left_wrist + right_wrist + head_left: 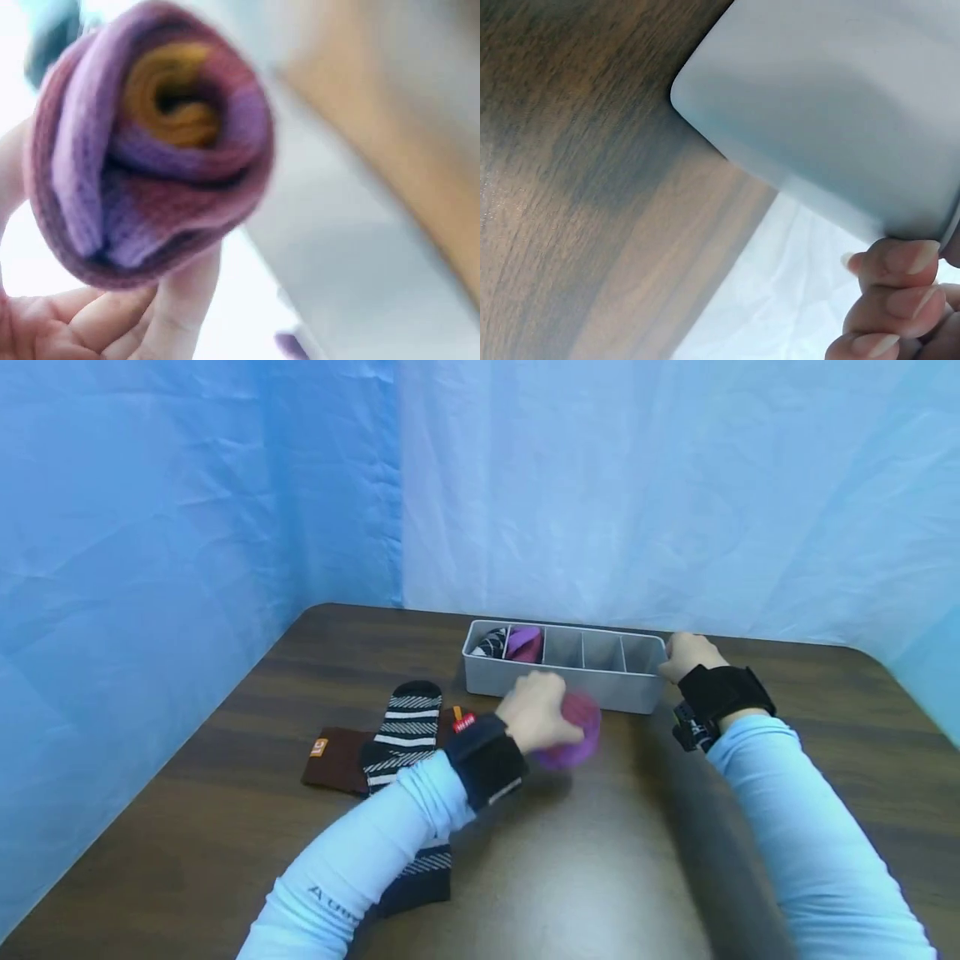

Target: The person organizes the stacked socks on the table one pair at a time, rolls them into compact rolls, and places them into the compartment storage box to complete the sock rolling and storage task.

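My left hand (534, 710) grips a rolled sock (187, 187), purple and maroon with a mustard part in its middle. In the head view the rolled sock (573, 731) is blurred, in front of the long grey divided box (555, 681). My right hand (692, 656) holds the right end of that box by its rim; in the right wrist view the fingers (900, 304) curl at the edge of the box (817, 112). In the box, the leftmost compartment holds a black-and-white sock (492, 643), and beside it lies a purple and maroon sock (524, 644).
Black-and-white striped socks (408, 727) lie on the wooden table (225, 827), partly hidden by my left arm. Under them are brown socks (337, 760) with an orange label. A red tag (464, 722) shows near my left wrist. Blue-white sheeting (600, 485) stands behind the table.
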Demonstrator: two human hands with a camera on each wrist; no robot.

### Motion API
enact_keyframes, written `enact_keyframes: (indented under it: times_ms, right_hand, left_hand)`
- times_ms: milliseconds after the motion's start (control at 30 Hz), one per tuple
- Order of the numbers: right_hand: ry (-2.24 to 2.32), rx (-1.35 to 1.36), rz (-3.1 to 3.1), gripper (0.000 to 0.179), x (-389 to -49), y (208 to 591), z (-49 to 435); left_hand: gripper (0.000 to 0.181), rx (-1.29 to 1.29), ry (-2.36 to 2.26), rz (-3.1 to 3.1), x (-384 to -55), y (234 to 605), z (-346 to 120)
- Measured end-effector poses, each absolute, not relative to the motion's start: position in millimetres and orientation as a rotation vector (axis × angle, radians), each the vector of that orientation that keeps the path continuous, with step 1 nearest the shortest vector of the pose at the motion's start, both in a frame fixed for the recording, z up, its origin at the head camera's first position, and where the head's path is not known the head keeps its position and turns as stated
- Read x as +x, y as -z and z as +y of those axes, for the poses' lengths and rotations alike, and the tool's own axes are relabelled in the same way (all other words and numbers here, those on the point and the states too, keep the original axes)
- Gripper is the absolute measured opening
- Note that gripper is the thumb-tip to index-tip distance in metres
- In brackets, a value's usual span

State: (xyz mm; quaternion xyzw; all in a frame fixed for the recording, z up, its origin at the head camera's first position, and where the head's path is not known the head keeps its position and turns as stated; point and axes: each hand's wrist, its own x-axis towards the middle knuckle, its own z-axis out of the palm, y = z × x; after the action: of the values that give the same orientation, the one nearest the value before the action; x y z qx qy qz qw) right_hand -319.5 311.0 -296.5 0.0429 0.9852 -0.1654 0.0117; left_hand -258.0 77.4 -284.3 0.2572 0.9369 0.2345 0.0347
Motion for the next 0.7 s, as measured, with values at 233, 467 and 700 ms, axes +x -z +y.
enact_keyframes:
  times_ms: [233,467,700]
  right_hand:
    - [0.538,0.202,3.047,0.034,-314.6,294.8,297.0]
    - [0.555,0.266,3.015,0.028,-305.3,297.0,277.0]
    - [0.553,0.263,3.029,0.015,-301.4,291.6,263.0]
  left_hand:
    - [0.025,0.422,-0.954,3.042,-322.7,236.3,83.6]
    - [0.025,0.280,-0.833,3.107,-340.0,254.2,92.2]
    - [0.027,0.277,-0.413,3.258,-346.8,266.6,101.4]
